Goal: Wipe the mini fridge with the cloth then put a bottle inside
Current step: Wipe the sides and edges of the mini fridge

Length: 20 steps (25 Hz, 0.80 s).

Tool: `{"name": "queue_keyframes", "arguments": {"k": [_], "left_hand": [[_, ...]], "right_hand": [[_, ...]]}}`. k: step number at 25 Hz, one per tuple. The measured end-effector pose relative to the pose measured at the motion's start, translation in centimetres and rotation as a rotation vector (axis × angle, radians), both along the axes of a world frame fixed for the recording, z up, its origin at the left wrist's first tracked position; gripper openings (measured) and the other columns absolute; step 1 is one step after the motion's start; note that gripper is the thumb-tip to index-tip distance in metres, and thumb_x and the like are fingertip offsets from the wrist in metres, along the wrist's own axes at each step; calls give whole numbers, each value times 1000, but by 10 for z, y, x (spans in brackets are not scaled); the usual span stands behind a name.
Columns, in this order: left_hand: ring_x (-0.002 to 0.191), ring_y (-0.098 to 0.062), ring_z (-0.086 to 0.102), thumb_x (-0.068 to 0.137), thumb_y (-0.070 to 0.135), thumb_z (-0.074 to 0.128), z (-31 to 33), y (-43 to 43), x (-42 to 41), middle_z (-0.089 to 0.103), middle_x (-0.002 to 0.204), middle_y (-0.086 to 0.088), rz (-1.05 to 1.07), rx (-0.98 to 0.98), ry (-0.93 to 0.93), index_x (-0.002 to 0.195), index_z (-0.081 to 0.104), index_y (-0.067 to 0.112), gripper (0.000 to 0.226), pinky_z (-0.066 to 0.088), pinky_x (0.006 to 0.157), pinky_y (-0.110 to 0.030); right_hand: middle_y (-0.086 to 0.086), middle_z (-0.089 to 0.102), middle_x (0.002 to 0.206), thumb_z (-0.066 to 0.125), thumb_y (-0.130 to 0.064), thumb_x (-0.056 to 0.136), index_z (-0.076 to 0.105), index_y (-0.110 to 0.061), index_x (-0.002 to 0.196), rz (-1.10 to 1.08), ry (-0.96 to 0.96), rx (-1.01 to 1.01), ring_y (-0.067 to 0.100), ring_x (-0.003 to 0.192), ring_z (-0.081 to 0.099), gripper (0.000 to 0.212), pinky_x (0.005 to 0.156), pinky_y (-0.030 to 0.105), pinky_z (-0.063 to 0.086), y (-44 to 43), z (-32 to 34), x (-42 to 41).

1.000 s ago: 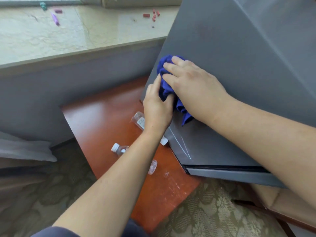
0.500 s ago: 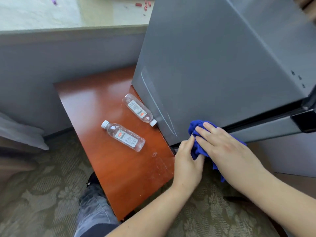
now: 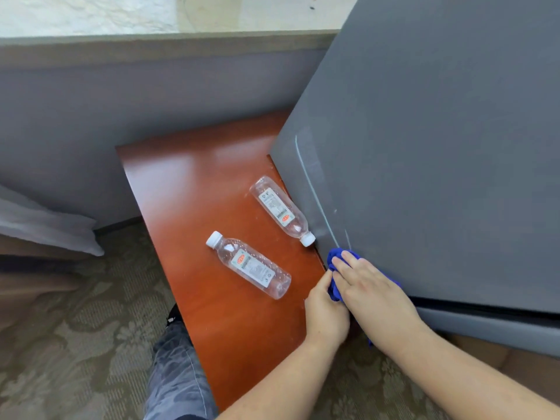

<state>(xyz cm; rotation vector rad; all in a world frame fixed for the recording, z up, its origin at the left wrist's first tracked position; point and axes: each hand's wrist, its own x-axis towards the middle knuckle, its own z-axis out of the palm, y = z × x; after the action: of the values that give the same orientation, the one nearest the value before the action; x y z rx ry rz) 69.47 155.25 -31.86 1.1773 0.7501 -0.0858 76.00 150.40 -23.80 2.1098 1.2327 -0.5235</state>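
Observation:
The grey mini fridge [image 3: 439, 147] fills the right side, its door shut. A blue cloth [image 3: 335, 278] is pressed against the fridge's lower left corner. My right hand [image 3: 372, 286] lies flat over the cloth, and my left hand [image 3: 325, 313] grips its lower left part. Two clear plastic bottles with white caps lie on their sides on the red-brown table [image 3: 188, 189]: one bottle [image 3: 280, 209] touches the fridge's left edge, the other bottle [image 3: 250, 265] lies nearer me, just left of my hands.
A grey wall under a marble sill [image 3: 91, 13] runs behind the table. Patterned carpet [image 3: 75, 344] covers the floor. My knee in grey jeans [image 3: 178, 371] is at the table's near edge. A white pillow [image 3: 45, 228] sits at the left.
Both hands slid the cloth from the fridge's upper side down to its lower left corner. The view shifted, bringing both bottles fully into sight.

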Motion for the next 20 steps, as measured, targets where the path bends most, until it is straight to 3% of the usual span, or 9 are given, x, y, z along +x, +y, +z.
{"name": "queue_keyframes", "arguments": {"k": [1, 4, 8, 10, 12, 14, 16, 20], "left_hand": [[94, -1, 70, 87, 4, 57, -1, 4, 5, 75, 97, 20, 26, -12, 9, 112, 66, 49, 52, 55, 91, -30], [102, 5, 68, 90, 2, 59, 13, 35, 32, 74, 106, 24, 179, -34, -18, 124, 66, 43, 53, 54, 93, -21], [102, 17, 63, 90, -1, 61, 48, 116, 82, 71, 111, 27, 304, 35, -121, 132, 63, 37, 57, 46, 84, -3], [97, 21, 62, 88, -5, 60, 55, 168, 113, 71, 112, 24, 331, 100, -186, 134, 64, 30, 57, 44, 82, -2], [101, 16, 64, 85, -2, 61, 55, 216, 141, 72, 115, 23, 314, 216, -200, 136, 62, 32, 61, 50, 89, -11], [103, 3, 68, 81, 4, 63, 48, 244, 159, 74, 113, 20, 255, 281, -157, 135, 59, 37, 64, 56, 93, -25], [99, -5, 70, 81, 9, 62, 42, 250, 163, 75, 109, 16, 220, 296, -121, 133, 59, 39, 60, 58, 90, -30], [95, -13, 72, 82, 11, 59, 30, 223, 151, 76, 104, 11, 253, 249, -111, 130, 60, 41, 56, 59, 83, -33]], "right_hand": [[19, 40, 159, 68, -7, 85, 52, 3, 144, -4, 5, -1, 33, 151, 33, 62, 124, 45, 28, 8, 0, 6], [21, 65, 135, 88, -1, 55, 72, 5, 120, -33, 22, 123, 36, 130, 60, 67, 105, 49, 52, 40, 15, 31], [23, 65, 135, 58, -3, 71, 70, 6, 122, 73, -98, 357, 39, 131, 59, 53, 106, 51, 51, 121, 45, 78], [24, 60, 140, 39, -6, 79, 66, 7, 127, 109, -158, 434, 40, 136, 54, 56, 113, 50, 45, 170, 60, 103], [22, 48, 152, 37, -4, 87, 56, 5, 138, 107, -188, 421, 38, 148, 38, 56, 122, 45, 31, 212, 68, 124], [17, 39, 156, 58, -11, 91, 49, 1, 143, 99, -209, 381, 33, 152, 26, 54, 125, 39, 22, 244, 69, 138], [13, 44, 147, 63, -16, 90, 54, -3, 135, 106, -234, 337, 30, 147, 29, 47, 121, 37, 24, 256, 68, 141], [10, 49, 141, 52, -8, 94, 58, -6, 130, 129, -190, 367, 28, 140, 36, 37, 118, 36, 30, 229, 55, 129]]}}
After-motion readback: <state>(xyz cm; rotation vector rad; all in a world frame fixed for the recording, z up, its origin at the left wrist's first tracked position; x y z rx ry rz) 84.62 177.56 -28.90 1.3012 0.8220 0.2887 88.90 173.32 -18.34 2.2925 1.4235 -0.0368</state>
